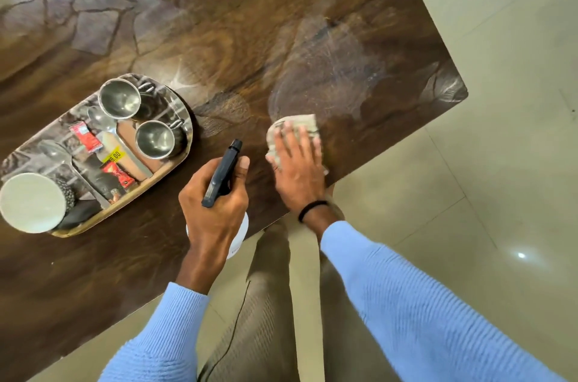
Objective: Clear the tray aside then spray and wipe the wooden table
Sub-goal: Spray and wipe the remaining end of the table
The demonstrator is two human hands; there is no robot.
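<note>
A spray bottle (pixel 222 175) is gripped by the left hand (pixel 215 203); a cloth (pixel 295 128) is pressed flat under the open right hand (pixel 298 169) on the wooden bench (pixel 250 37), the tray (pixel 184 119) set leftward.

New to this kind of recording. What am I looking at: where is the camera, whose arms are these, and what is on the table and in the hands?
No machine here: a person works bare-handed, and the single picture comes from a wide-angle camera worn on their head, looking down. The blue sleeves are their own arms. The left hand grips a spray bottle by its dark trigger head. The right hand lies flat, fingers straight, pressing a folded cloth on the wooden table near its edge. To the left stands a tray holding two steel cups, a white bowl, spoons and small red sachets.
</note>
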